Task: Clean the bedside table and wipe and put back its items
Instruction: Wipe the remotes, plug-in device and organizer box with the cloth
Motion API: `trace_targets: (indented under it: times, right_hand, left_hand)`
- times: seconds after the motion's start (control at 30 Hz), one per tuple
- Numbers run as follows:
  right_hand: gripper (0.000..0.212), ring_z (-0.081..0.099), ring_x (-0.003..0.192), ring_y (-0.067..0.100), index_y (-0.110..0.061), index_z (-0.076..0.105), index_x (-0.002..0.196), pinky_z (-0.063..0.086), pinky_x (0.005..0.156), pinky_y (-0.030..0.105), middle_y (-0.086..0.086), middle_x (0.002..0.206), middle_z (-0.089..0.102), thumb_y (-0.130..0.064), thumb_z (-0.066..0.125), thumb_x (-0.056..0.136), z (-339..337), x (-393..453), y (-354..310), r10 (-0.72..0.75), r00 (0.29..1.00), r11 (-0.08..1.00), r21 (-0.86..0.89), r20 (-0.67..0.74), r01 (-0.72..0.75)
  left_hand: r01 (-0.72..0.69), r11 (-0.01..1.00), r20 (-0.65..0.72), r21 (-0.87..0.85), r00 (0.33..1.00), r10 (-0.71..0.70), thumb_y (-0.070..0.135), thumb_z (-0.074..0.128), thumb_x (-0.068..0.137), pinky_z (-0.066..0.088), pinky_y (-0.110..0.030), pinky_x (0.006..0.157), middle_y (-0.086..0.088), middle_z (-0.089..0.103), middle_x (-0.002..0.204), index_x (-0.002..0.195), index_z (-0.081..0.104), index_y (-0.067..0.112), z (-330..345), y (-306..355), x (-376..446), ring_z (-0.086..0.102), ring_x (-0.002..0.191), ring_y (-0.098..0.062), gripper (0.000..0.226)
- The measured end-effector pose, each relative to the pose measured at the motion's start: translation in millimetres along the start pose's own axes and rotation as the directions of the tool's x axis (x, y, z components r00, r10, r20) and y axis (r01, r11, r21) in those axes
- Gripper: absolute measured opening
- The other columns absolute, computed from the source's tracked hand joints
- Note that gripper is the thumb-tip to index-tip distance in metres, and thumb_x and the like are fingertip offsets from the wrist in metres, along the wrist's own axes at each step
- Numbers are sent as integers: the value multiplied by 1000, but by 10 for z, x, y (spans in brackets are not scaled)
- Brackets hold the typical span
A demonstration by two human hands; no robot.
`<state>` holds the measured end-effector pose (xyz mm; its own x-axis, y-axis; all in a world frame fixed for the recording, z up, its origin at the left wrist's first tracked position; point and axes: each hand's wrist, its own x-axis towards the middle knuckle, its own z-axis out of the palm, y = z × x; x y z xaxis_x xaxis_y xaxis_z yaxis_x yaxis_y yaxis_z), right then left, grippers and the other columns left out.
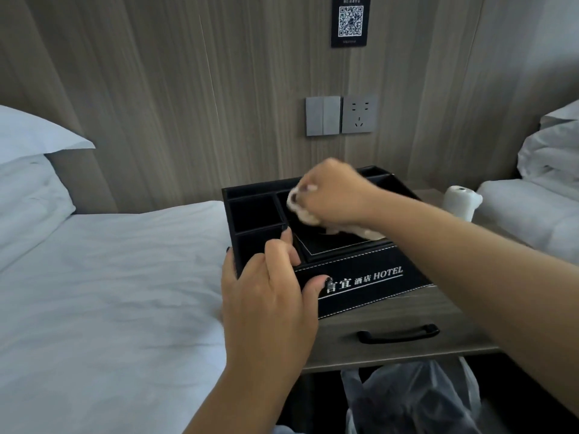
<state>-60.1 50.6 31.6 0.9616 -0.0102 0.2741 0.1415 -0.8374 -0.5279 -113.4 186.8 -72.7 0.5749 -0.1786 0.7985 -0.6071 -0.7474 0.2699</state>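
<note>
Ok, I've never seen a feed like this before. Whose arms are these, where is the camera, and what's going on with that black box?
There is no machine here: these are a person's bare arms, filmed by one wide camera worn on the head, looking down. The left hand grips the near left corner of a black hotel desk organizer, steadying it on the bedside table. The right hand clutches a crumpled cloth and presses it onto the organizer's top. A small white object stands at the table's far right. White beds lie on both sides.
</note>
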Motion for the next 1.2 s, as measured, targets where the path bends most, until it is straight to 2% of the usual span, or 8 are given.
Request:
trace_targets:
  times: [0.1, 0.3, 0.47, 0.6, 0.8, 0.93, 1.07, 1.2]
  right_hand:
    - [33, 46, 50, 17, -11, 49, 54, 39, 47, 25, 2, 63, 46, -6, 50, 86, -13, 307, -207, -217, 950, 975, -6, -223, 221]
    - [27, 41, 76, 25, -11, 59, 63, 43, 69, 31, 8, 80, 43, -8, 43, 85, 682, 834, -518, -323, 941, 926, -171, 99, 336]
    - [22, 55, 87, 25, -10, 68, 86, 47, 76, 31, 11, 99, 49, -7, 47, 89, 523, 907, -267, -335, 939, 911, -227, 84, 345]
    - [17, 56, 97, 31, -13, 59, 75, 47, 80, 34, 13, 102, 50, -12, 49, 89, 266, 810, 114, -257, 966, 909, -335, 22, 249]
    - [24, 44, 114, 39, -4, 64, 102, 46, 95, 46, 24, 121, 49, -22, 50, 92, -379, 655, 1017, 80, 986, 775, -613, -147, -154]
    - [19, 40, 116, 39, -1, 57, 104, 41, 82, 40, 22, 125, 44, -14, 47, 93, -354, 619, 886, 180, 948, 773, -559, -261, -300]
    - [24, 49, 108, 33, -4, 62, 107, 46, 86, 38, 18, 115, 54, -14, 45, 93, 48, 485, 218, -114, 965, 911, -413, -235, 7]
    - [26, 47, 103, 29, -7, 61, 113, 45, 87, 40, 11, 118, 49, -16, 46, 94, 584, 235, -206, -364, 928, 877, -364, -77, 314]
  left_hand:
    - [4, 1000, 11, 30, 1000, -4, 39, 75, 71, 50, -48, 92, 5, 70, 92, 93, 45, 19, 21, -8, 1, 64, 71, -12, 42]
    - [-3, 999, 0, 53, 1000, 3, 36, 83, 65, 53, -51, 88, 4, 69, 88, 93, 52, 13, 17, -21, -3, 63, 70, -15, 48]
    - [-11, 999, -6, 36, 1000, 12, 38, 76, 70, 51, -52, 89, 3, 71, 94, 96, 50, 12, 46, -37, -5, 66, 71, -15, 44]
    - [-13, 1000, -6, 13, 1000, 13, 39, 72, 74, 48, -51, 94, 3, 71, 96, 94, 43, 17, 44, -40, -16, 66, 74, -13, 40]
    - [-22, 1000, -50, -13, 999, 22, 39, 72, 74, 48, -46, 94, 2, 71, 105, 95, 39, 18, 62, -17, -23, 64, 74, -13, 44]
    - [68, 976, -103, -206, 990, -91, 36, 85, 67, 44, -44, 102, -7, 18, 159, 127, 37, 15, 122, -58, -66, 46, 124, -13, 80]
    - [97, 904, -200, -417, 960, -195, 31, 90, 58, 32, -38, 115, -20, -12, 158, 139, 16, 9, 192, -121, -77, 11, 149, -22, 112]
    - [114, 843, -191, -526, 950, -248, 27, 93, 53, 34, -45, 114, -12, -15, 159, 143, 6, 20, 283, -181, -77, 17, 148, -32, 126]
